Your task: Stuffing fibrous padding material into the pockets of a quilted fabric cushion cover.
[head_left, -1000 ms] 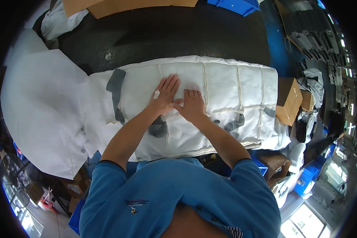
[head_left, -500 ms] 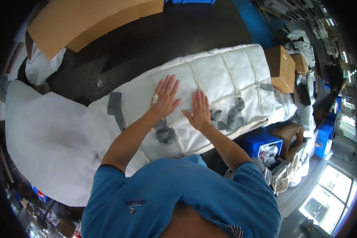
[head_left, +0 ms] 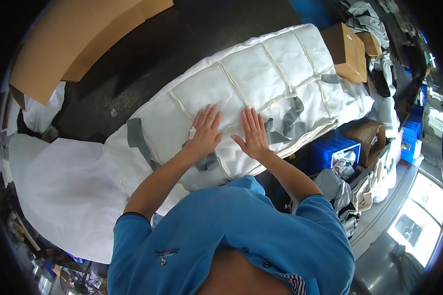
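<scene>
A large piece of white fabric (head_left: 206, 81), padded-looking and crossed by cream seam tapes, lies over the dark table before me. My left hand (head_left: 205, 131) rests flat on it, fingers stretched out, with a small white patch on its back. To its right my right hand (head_left: 254, 132) also lies flat, thumb apart from the fingers. Neither hand grips anything. Grey straps (head_left: 294, 118) lie loosely folded on the fabric to the right of my right hand. Another grey strap (head_left: 140, 140) crosses the fabric's left end, and one more shows partly beneath my left wrist.
White sheeting (head_left: 69, 191) spreads at the left. A big cardboard box (head_left: 83, 39) stands on the dark table (head_left: 182, 49) at far left. At right are a smaller carton (head_left: 343, 51), a blue crate (head_left: 325, 147) with white material, and an open brown box (head_left: 371, 137).
Both hands have shifted slightly toward me across the fabric, staying flat, and my right hand has moved a little right. The view has tilted somewhat.
</scene>
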`<state>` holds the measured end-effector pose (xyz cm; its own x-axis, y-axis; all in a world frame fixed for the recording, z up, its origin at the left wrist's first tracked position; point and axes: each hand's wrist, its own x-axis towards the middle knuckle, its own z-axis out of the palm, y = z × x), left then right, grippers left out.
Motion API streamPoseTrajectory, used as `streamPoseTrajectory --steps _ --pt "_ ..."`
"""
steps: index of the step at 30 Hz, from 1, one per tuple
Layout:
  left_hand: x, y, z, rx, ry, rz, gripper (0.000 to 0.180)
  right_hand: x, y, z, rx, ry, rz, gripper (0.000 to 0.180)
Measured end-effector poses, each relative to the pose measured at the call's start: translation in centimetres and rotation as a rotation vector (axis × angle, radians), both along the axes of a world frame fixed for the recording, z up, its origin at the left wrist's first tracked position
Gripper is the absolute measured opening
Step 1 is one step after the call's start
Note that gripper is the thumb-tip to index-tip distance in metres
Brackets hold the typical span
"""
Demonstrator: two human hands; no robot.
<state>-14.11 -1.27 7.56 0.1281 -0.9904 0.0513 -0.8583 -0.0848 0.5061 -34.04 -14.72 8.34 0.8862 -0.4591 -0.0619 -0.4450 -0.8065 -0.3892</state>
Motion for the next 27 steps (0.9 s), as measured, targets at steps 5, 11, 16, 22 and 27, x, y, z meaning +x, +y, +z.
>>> streamPoseTrajectory --steps 5,11,16,22,27 --pt "-0.7 -0.1 0.2 0.08 -0.072 0.069 0.087 0.4 -0.9 0.6 -0.026 0.14 -0.005 0.08" --pt "-0.4 -5.8 4.0 0.298 0.016 0.216 0.065 -0.9 -1.0 -0.9 0.083 -0.082 -0.084 0.074" --pt "2.1 -10.1 5.7 0.679 0.384 0.183 0.058 -0.8 -1.1 -0.7 0.068 -0.099 -0.126 0.072" --pt "3.5 -9.2 -0.6 0.554 1.237 0.211 0.072 0.8 -0.5 -0.4 0.096 -0.108 -0.132 0.069" --pt "1.0 -10.1 3.0 0.642 0.569 0.228 0.068 -0.2 -0.8 -0.1 0.052 -0.038 -0.114 0.068"
